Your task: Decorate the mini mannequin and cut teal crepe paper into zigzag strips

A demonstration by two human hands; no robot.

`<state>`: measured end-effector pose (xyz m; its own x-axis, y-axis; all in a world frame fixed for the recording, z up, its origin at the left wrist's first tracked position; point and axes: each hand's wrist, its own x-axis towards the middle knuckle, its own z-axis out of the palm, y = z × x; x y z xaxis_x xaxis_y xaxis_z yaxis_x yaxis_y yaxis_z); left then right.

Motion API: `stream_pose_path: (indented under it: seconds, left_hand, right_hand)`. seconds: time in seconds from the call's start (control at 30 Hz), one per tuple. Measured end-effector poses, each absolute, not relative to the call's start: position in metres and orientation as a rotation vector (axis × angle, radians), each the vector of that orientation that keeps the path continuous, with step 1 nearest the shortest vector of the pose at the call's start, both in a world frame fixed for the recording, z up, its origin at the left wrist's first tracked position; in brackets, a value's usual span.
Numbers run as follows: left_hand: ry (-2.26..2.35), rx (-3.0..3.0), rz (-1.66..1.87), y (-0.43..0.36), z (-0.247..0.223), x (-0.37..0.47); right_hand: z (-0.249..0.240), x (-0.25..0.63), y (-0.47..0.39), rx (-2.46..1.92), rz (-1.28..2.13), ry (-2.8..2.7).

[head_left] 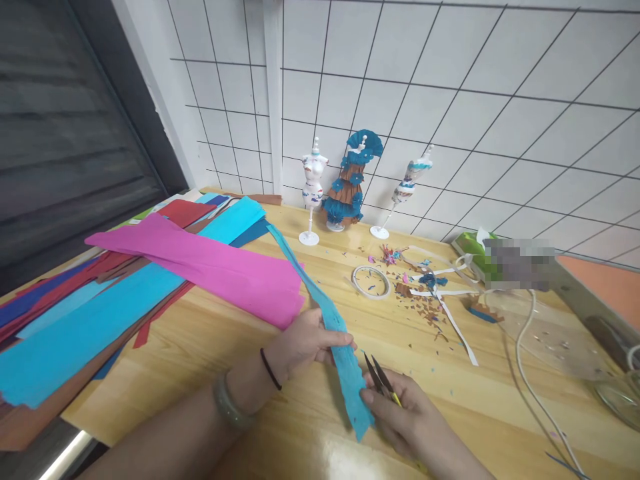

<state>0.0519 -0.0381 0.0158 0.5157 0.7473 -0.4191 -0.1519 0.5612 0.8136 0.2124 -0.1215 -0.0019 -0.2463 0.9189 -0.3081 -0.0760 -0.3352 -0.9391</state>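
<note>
A long blue crepe paper strip (325,310) runs from the far side of the table down toward me, its near end ragged. My left hand (306,341) pinches it partway along, thumb on top. My right hand (407,408) is closed around small scissors (379,377), whose dark blades stand slightly apart and point up and away. The thumb of that hand also rests at the strip's right edge, near its lower end. Part of the scissors' handles is hidden by my fingers. Just beyond my left hand lies a broad pink crepe sheet (240,273).
Several coloured paper sheets (120,293) are piled at left. Along the tiled wall stand two white mannequins (313,177) (407,180) and a dressed one (350,183). A tape roll (371,281), paper scraps (425,307), white strips (457,330) and a cable (523,353) lie at right.
</note>
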Motion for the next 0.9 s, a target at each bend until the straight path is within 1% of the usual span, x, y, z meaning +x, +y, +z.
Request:
stream_pose_path:
  seconds: [0.13,0.27,0.43,0.73,0.9]
  left_hand:
    - [0.863,0.857,0.597,-0.038,0.017,0.050]
    - [0.787,0.927,0.525,-0.038,0.019,0.048]
    - [0.818,0.983,0.462,-0.039,0.017,0.047]
    - [0.751,1.076,0.452,-0.041,0.020,0.048]
    - [0.687,1.123,0.454,-0.043,0.011,0.050]
  right_hand:
    - [-0.002,0.217,-0.122,-1.299,1.718,-1.141]
    - [0.004,0.225,-0.120,-1.419,1.644,-1.110]
    - [0.008,0.231,-0.117,-1.537,1.637,-1.104]
    - [0.016,0.228,-0.121,-1.414,1.713,-1.285]
    - [0.014,0.224,-0.122,-1.373,1.706,-1.303]
